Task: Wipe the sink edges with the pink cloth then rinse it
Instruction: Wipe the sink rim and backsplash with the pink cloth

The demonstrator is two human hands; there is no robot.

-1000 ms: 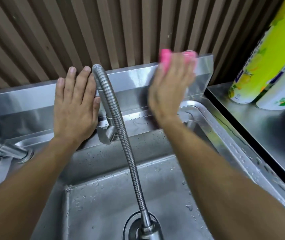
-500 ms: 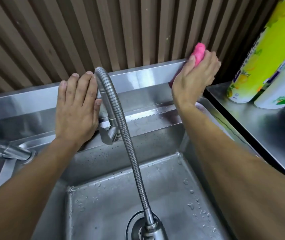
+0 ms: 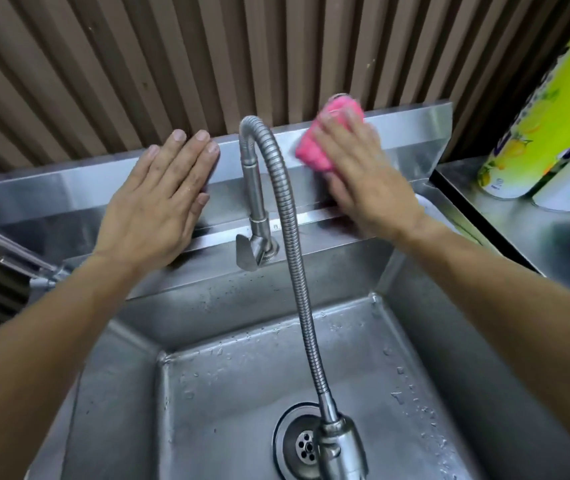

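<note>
Two hands on sink's back edge [image 3: 415,133] — right hand [image 3: 363,181] presses pink cloth [image 3: 314,154] flat, left hand [image 3: 158,206] spread, bracing. Wiping underway; rinse not yet done.

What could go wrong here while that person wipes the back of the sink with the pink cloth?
The right hand presses the pink cloth on the steel backsplash close to the flexible faucet hose; a sweep leftward could knock it. A sweep rightward might bump the bottles on the counter beside the sink. The left hand leans flat on metal that looks wet in places, so it may slip.
</note>
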